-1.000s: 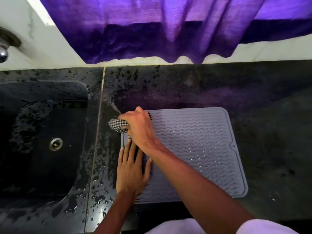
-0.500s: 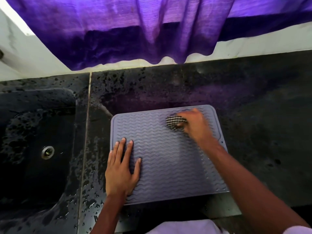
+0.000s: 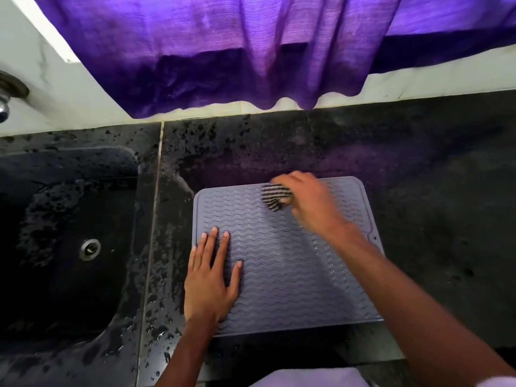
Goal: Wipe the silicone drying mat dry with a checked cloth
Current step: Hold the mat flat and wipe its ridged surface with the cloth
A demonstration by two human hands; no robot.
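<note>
A grey silicone drying mat [image 3: 282, 269] with wavy ridges lies flat on the dark stone counter. My left hand [image 3: 209, 280] rests flat on the mat's left side, fingers spread, holding nothing. My right hand [image 3: 307, 203] is closed around a bunched black-and-white checked cloth [image 3: 275, 198], pressing it onto the mat near its far edge, right of the middle. The hand and cloth are motion-blurred. Only the cloth's left part shows past my fingers.
A black sink [image 3: 67, 241] with a metal drain [image 3: 89, 248] lies to the left. Water drops speckle the counter [image 3: 167, 311] between sink and mat. A purple curtain [image 3: 251, 51] hangs over the white wall behind. A tap [image 3: 4, 104] sits at the far left.
My right hand swept the cloth from the mat's far left corner rightward along the far edge, and has stayed near the far right since. The left hand stayed flat on the mat.
</note>
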